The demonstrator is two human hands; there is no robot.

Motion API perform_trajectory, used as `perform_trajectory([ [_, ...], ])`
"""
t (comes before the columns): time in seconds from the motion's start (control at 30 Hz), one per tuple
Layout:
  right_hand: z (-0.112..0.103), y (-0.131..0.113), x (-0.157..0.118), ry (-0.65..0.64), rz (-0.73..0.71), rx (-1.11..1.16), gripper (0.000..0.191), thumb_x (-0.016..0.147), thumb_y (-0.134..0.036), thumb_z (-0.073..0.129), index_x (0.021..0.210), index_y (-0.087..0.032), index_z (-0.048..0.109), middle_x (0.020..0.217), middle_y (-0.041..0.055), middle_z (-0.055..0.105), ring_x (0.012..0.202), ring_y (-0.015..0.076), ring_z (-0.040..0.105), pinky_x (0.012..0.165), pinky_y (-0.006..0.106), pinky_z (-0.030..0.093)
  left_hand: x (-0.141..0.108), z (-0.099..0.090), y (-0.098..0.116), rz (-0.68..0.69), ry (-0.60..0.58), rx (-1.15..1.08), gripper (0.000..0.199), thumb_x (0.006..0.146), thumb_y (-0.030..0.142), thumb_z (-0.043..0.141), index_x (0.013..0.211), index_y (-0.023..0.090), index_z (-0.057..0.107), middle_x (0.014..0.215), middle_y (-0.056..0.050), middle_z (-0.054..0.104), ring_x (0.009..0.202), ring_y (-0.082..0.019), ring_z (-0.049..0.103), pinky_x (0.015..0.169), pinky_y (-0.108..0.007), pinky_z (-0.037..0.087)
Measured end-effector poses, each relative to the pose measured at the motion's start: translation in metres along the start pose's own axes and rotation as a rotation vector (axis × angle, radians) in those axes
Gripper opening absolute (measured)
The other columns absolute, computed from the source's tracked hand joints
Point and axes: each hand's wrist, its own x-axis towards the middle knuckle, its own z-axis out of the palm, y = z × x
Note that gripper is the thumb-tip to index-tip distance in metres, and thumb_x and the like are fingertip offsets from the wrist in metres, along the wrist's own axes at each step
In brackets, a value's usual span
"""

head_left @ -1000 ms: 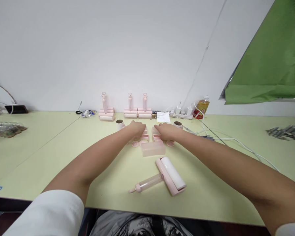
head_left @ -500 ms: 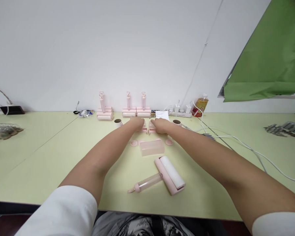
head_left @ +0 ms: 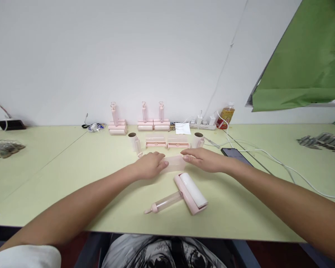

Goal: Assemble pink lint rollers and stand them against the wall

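My left hand point(head_left: 151, 165) rests at the left end of a translucent pink cover point(head_left: 173, 163), its thumb and fingertips at the edge. At the cover's other end is my right hand point(head_left: 202, 159), with fingers stretched out and thumb apart. Both hands look open, though what lies under their palms is hidden. Nearer me lies a pink lint roller point(head_left: 190, 193) with a white roll and a clear handle. Behind the hands stand two open pink roller cases point(head_left: 155, 144) side by side. A paper-cored roll point(head_left: 132, 138) stands at their left, and another roll point(head_left: 198, 138) at their right.
Several lint rollers point(head_left: 117, 128) stand upright along the wall. A power strip point(head_left: 206, 126) with chargers and a drink bottle point(head_left: 226, 116) are at the back right. A phone point(head_left: 236, 156) and white cables point(head_left: 279, 162) lie right of my right hand.
Both hands have left the pink cases at the back and come toward me, to the two ends of the translucent cover. The cases and the phone now show; the small pink discs are hidden.
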Motion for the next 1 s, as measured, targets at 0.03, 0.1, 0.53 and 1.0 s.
perform_trajectory([
  [0.03,0.003,-0.003,-0.003,-0.024,0.002,0.029,0.053,0.096,-0.054,0.028,0.117,-0.019,0.061,0.117,0.0115,0.067,0.105,0.0291,0.061,0.089,0.041,0.045,-0.005,0.005,0.003,-0.014,0.0,-0.005,0.053,0.094,0.055,0.022,0.112,0.018,0.056,0.104,-0.013,0.063,0.096,-0.029,0.059,0.081,-0.041,0.046],
  [0.1,0.01,-0.006,-0.001,-0.046,0.013,0.053,0.058,0.096,-0.059,0.025,0.118,-0.019,0.061,0.118,0.0128,0.066,0.107,0.0301,0.061,0.091,0.042,0.044,-0.008,0.011,0.006,-0.041,-0.007,-0.005,0.058,0.092,0.061,0.021,0.11,0.018,0.056,0.104,-0.013,0.063,0.096,-0.03,0.059,0.079,-0.042,0.045],
  [0.53,0.025,0.013,0.044,-0.07,0.11,0.151,0.077,0.09,-0.07,0.02,0.144,-0.019,0.042,0.15,0.0097,0.04,0.138,0.0299,0.036,0.114,0.045,0.025,0.015,0.007,-0.006,-0.081,-0.126,-0.006,0.08,0.083,0.077,0.018,0.13,0.018,0.045,0.12,-0.016,0.061,0.111,-0.035,0.053,0.083,-0.042,0.044],
  [1.0,0.017,0.014,0.08,0.001,0.143,0.317,0.056,0.095,-0.06,0.023,0.106,-0.02,0.061,0.101,0.0068,0.067,0.089,0.0214,0.061,0.085,0.037,0.049,0.048,0.0,-0.022,-0.06,-0.097,-0.211,0.077,0.09,0.069,0.009,0.134,0.017,0.045,0.14,-0.012,0.051,0.125,-0.026,0.05,0.099,-0.033,0.038],
])
